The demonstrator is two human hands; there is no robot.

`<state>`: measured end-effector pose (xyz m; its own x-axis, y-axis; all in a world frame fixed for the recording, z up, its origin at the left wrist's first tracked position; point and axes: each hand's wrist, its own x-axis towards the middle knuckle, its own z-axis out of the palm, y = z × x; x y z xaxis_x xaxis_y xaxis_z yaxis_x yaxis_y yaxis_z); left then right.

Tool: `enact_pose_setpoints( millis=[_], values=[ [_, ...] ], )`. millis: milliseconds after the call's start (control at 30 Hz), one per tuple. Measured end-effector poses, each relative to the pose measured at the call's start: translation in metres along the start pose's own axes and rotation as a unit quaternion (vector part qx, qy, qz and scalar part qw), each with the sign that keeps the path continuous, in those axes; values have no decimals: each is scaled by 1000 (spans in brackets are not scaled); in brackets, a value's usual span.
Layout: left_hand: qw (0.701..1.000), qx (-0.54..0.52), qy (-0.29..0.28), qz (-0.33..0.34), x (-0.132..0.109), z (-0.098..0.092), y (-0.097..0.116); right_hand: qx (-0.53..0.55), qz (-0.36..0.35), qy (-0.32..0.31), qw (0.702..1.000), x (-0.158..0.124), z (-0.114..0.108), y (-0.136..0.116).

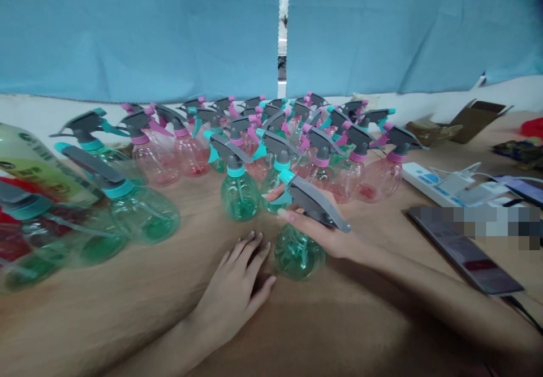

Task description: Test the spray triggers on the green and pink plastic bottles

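My right hand (316,227) is wrapped round the neck of a green spray bottle (299,255), just under its grey and turquoise trigger head. That bottle appears upright, low over or on the table; which of these I cannot tell. Flat on the brown tabletop, my left hand (240,275) lies with its fingers extended, a little left of the held bottle and holding nothing. Behind the hands, another green spray bottle (240,193) stands beside a second one (271,187), which is partly hidden by my right fingers.
Several pink and green spray bottles (365,176) stand crowded at the back. More green bottles (144,215) are at the left, near a labelled container (46,162). To the right lie a phone (466,252) and a power strip (432,181) with cables. A blue cloth (148,31) hangs behind.
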<state>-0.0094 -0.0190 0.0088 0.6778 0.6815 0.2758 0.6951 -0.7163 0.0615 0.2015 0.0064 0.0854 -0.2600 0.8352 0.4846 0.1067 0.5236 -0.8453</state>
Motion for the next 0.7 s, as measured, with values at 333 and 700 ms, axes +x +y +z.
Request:
enact_pose_setpoints(
  millis=[333, 700],
  values=[
    [1000, 0, 3, -3, 0, 2, 0, -12, -32, -6, 999, 1, -2, 3],
    [1000, -14, 4, -5, 1, 2, -1, -56, -20, 13, 998, 1, -1, -2]
  ],
)
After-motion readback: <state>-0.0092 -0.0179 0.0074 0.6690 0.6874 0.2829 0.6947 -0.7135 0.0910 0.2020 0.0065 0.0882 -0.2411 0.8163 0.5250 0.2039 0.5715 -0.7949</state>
